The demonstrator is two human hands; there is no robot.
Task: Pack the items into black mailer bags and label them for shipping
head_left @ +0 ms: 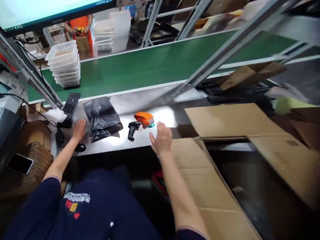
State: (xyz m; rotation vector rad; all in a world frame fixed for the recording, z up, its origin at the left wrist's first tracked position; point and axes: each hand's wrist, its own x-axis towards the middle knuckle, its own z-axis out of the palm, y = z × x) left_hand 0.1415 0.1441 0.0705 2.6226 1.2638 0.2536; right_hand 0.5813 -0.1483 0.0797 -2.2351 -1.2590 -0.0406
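Grey metal table [127,103] backs the left hand [79,130], fingers spread loosely beside the black bag [103,115], then scanner [132,131] and orange strap [144,117] near the right hand [163,138], its grip unclear, apparently reaching, which calls for settled fingers.

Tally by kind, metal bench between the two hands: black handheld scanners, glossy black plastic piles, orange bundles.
Black pistol-shaped handheld scanner: 1
Glossy black plastic pile: 1
Orange-and-grey bundle: 1
Total: 3
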